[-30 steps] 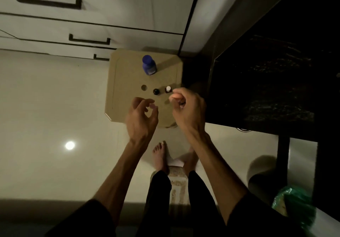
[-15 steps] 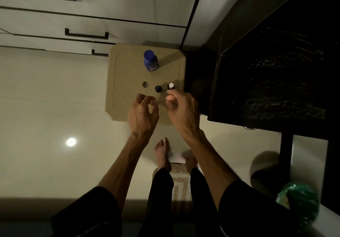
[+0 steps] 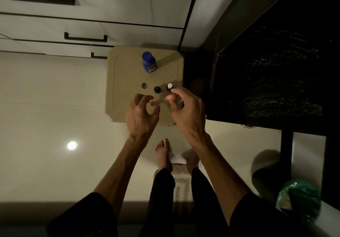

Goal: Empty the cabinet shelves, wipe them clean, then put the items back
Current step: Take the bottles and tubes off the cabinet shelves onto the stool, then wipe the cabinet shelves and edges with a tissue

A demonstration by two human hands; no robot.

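A beige plastic stool stands on the floor below me. On its seat are a blue bottle at the back, a small black-capped bottle and a small white-capped bottle near the middle. My right hand hovers over the stool's right side, its fingers loosely curled with the fingertips just beside the white-capped bottle, holding nothing I can see. My left hand hovers over the front of the seat with fingers spread and bent, empty.
White drawers with dark handles stand behind the stool. A dark cabinet with a black countertop is on the right. A green bag lies at the lower right. My bare feet stand on a small mat.
Both hands have lowered toward the stool's seat. My right hand's fingers have loosened and now reach beside the white-capped bottle. The view shifted slightly.
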